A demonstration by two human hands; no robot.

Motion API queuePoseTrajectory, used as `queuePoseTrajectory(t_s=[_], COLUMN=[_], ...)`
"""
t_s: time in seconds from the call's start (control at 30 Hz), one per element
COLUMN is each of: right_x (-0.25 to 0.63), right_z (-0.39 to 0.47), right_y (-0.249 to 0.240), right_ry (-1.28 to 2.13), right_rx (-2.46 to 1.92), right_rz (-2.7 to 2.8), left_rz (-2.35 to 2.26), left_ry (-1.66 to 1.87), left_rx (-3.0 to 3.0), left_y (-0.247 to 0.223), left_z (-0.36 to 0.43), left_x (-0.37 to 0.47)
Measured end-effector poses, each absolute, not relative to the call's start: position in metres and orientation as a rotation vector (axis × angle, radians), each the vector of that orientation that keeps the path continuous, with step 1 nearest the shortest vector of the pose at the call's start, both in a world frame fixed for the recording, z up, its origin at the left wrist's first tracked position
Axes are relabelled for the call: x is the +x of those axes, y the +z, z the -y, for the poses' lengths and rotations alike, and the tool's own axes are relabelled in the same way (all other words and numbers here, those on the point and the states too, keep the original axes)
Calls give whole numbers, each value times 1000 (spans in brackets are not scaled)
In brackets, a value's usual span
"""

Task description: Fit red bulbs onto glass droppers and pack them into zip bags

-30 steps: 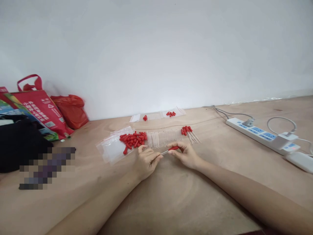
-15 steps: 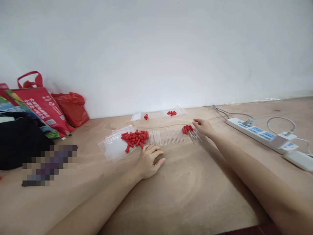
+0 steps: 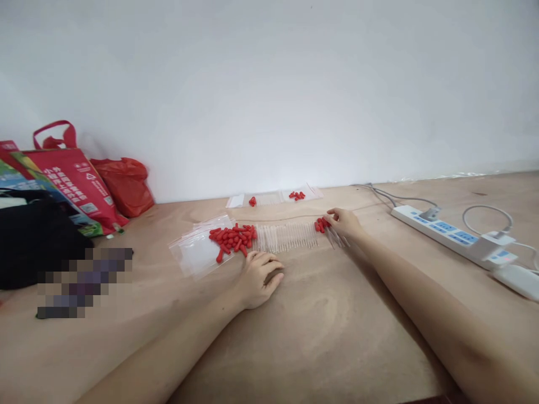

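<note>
My left hand (image 3: pixel 261 279) rests on the wooden table with its fingers apart and nothing in it, just below a pile of red rubber bulbs (image 3: pixel 233 238). To the right of the pile lies a row of thin clear tubes (image 3: pixel 286 237). Beyond the row's right end is a small group of tubes with red bulbs (image 3: pixel 320 225) on them. The fingertips of my right hand (image 3: pixel 343 222) are at this group, thumb and finger close together; whether they hold a tube there is too small to tell.
Clear plastic bags (image 3: pixel 196 247) lie left of the pile. Another bag with red bulbs (image 3: pixel 297 196) is near the wall. At the right is a white power strip (image 3: pixel 442 230) with cables. Red bags (image 3: pixel 124 185) and a black bag (image 3: pixel 40 241) stand at the left.
My right hand has moved slightly left and down onto the group of red-bulbed tubes. The tube seen upright at its fingers is no longer distinct. My left hand has barely moved.
</note>
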State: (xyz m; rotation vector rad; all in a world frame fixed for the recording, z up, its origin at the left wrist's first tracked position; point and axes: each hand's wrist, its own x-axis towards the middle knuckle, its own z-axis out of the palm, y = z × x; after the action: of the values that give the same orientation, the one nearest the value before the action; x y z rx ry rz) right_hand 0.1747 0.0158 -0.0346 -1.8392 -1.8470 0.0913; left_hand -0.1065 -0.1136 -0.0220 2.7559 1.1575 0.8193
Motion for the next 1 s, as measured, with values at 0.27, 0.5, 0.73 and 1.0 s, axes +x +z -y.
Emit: queuePoseTrajectory(t_s=[0.27,0.5,0.73,1.0], right_x=[175,170,169,169], right_z=[-9,-5,-4,-6], right_y=[-25,-25,-26,-26], right_ry=[-59,-91,-138,-76], right_rx=[-1565,-1570,-1599,-1548], right_rz=[2273,2315,2307,2250], left_rz=[-1168,-1167,-1169,-1227], left_ry=[818,799,802,818], left_rx=[2752,2743,2743,2760], left_y=[-22,-22,-23,-22], left_z=[113,114,114,115], left_x=[-106,-106,-107,-107])
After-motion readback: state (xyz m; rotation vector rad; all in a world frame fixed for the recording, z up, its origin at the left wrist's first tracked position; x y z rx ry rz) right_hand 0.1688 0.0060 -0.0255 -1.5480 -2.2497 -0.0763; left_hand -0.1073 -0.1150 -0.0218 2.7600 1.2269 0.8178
